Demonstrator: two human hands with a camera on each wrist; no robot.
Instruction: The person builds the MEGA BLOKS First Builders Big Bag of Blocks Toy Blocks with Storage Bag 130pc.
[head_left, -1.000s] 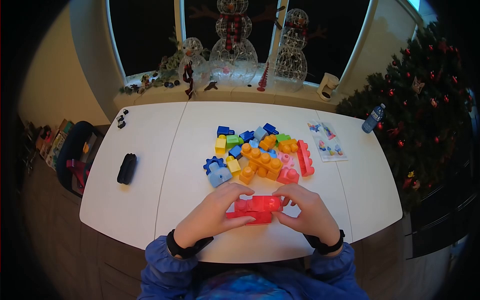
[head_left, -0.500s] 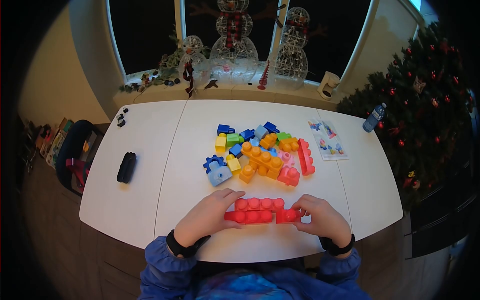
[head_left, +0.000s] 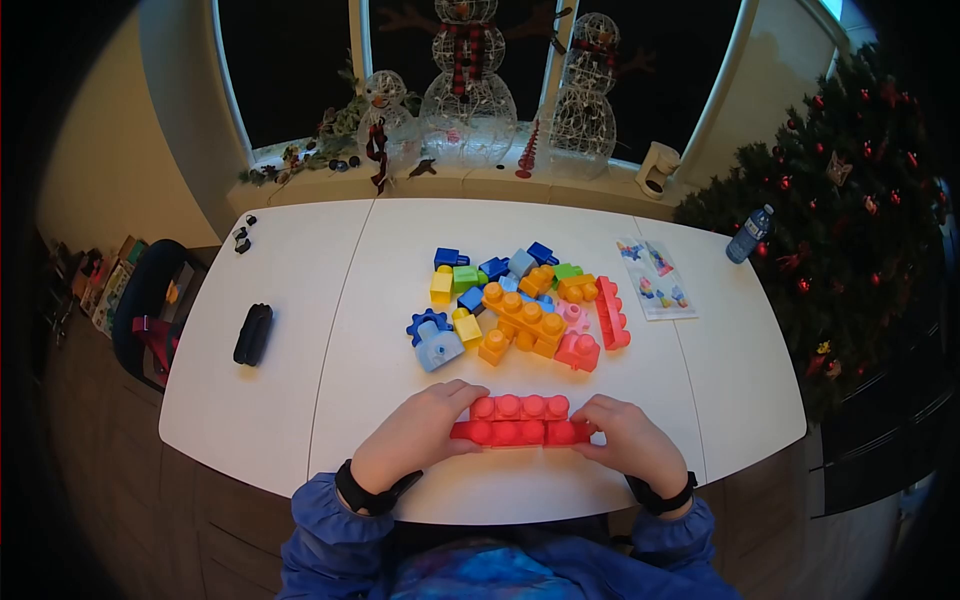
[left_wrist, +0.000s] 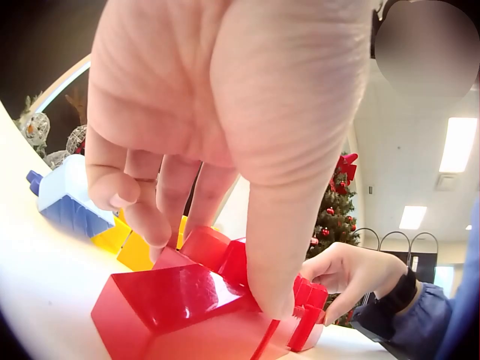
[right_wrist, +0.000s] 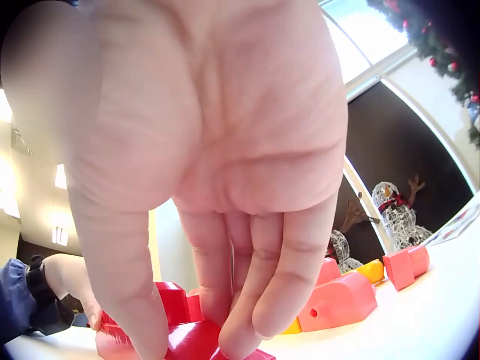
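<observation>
The left hand [head_left: 415, 428] grips the left end of two adjoining rows of red studded plastic blocks [head_left: 517, 433], thumb on the near side and fingers on the far side, while the right hand [head_left: 637, 440] pinches, between fingers and thumb, the red plastic block [head_left: 560, 433] ending the nearer row. Both rows lie on the white tabletop [head_left: 560, 490], nearer the person than a multicoloured pile of plastic blocks [head_left: 525, 322].

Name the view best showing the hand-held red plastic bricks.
Head: both rows of red plastic bricks show from above. Left wrist shows one end close, thumb partly covering; right wrist shows the other end, partly behind fingers.
</observation>
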